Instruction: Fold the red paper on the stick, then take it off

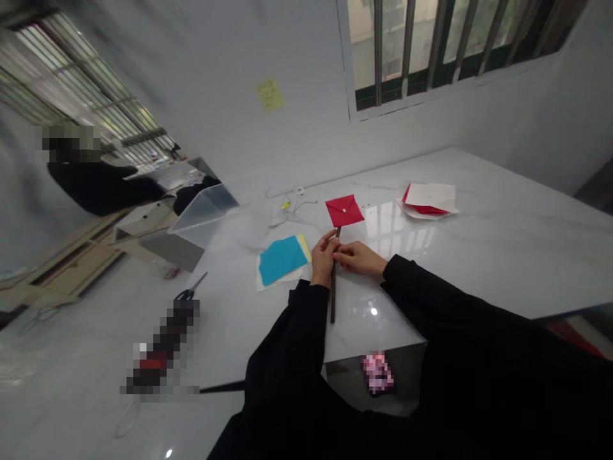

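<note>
Both of my hands meet over the white table around a thin dark brown stick (333,300). My left hand (323,259) is closed round its upper part. From the right, the fingers of my right hand (358,257) are closed in a pinch at the stick, against the left fingertips. Just beyond the stick's far end is a red folded paper (342,214), shaped like an envelope, with a small pale dot at its middle. I cannot tell whether the two are joined. Left of my left hand lie blue paper (285,260) and whitish sheets.
A folded white and red paper (430,200) lies at the right. Thin cords (292,206) are near the wall. Scissors (190,287) and a clear plastic box (204,214) are at the left. Another person (96,182) sits farther off. Below the table edge is a pink item (377,372).
</note>
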Action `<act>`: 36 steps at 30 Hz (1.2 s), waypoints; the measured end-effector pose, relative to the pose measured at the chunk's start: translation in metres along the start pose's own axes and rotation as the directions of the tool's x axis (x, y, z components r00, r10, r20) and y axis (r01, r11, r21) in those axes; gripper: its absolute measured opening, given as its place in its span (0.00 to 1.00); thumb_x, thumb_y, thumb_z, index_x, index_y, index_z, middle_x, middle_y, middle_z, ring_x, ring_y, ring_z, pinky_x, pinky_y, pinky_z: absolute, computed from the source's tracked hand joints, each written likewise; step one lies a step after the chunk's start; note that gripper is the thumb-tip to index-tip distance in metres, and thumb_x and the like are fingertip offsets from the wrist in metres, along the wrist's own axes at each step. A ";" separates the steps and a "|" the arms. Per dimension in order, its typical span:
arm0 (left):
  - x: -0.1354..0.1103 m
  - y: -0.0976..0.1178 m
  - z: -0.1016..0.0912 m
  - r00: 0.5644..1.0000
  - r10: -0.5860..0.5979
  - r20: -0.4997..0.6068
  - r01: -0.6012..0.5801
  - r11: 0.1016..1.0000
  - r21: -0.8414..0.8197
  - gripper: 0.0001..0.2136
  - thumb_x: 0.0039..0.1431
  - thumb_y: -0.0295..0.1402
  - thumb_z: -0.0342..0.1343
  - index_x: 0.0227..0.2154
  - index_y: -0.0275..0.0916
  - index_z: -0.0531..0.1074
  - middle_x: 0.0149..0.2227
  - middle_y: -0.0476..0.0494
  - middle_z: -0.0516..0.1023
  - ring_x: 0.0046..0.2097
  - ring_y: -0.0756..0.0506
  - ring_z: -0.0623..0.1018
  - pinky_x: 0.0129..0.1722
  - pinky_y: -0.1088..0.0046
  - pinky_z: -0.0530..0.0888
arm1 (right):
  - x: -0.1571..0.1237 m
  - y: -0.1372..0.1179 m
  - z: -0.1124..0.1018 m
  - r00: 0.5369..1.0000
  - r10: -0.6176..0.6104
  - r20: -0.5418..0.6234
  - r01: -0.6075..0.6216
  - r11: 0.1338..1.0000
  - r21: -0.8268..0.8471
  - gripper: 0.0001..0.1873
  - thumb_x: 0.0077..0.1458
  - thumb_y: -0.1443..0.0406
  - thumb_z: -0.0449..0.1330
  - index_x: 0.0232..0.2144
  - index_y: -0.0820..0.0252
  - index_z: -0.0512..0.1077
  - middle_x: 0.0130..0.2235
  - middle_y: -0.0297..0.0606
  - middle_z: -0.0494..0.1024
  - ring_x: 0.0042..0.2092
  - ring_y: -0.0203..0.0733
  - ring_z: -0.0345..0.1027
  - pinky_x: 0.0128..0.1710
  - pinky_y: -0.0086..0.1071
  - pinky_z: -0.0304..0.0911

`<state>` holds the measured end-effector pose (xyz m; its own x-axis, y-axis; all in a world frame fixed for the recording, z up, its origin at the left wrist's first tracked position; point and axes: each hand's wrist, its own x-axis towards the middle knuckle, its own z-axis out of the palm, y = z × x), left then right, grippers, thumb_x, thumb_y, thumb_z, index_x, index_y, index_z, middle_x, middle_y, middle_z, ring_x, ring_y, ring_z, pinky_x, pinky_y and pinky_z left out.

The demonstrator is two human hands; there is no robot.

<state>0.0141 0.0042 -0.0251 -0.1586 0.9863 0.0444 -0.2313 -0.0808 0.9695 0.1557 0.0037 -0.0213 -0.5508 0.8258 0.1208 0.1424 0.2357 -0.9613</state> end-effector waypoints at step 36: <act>0.043 0.017 -0.004 0.974 -0.213 0.083 0.228 0.877 -0.423 0.05 0.59 0.22 0.58 0.36 0.37 0.76 0.29 0.47 0.79 0.30 0.50 0.77 0.32 0.78 0.75 | 0.032 -0.012 -0.042 0.881 0.399 0.255 -0.456 0.570 0.683 0.19 0.64 0.53 0.65 0.38 0.65 0.72 0.37 0.43 0.78 0.34 0.35 0.72 0.33 0.26 0.74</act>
<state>0.0000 0.0448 -0.0078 -0.0258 0.9894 -0.1431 -0.6454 0.0928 0.7582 0.1707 0.0491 0.0042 -0.6383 0.6904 -0.3404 -0.2294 -0.5927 -0.7721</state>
